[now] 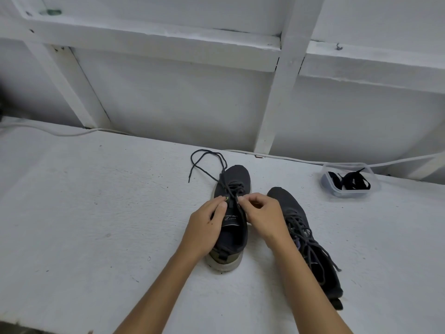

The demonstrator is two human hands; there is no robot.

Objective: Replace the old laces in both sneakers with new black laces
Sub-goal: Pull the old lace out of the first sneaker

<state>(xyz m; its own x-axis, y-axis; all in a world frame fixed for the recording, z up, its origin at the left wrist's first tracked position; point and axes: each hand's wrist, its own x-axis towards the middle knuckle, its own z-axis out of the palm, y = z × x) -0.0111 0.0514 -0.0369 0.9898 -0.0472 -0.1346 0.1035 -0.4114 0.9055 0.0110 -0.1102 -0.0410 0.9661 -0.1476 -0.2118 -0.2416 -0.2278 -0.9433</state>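
We see the left sneaker (230, 213) upright on the table (96, 213), our left hand (207, 220) steadying its eyelet edge, fingers curled, our right hand (261, 216) pinching the old lace (207, 162). Limp and light, it should pull best gripped near an eyelet. The fingertips hide the exact eyelet.

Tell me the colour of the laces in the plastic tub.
Black laces, seen in the head view.

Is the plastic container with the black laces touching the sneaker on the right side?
Apart. The head view shows bare white table surface between the plastic container and the right sneaker.
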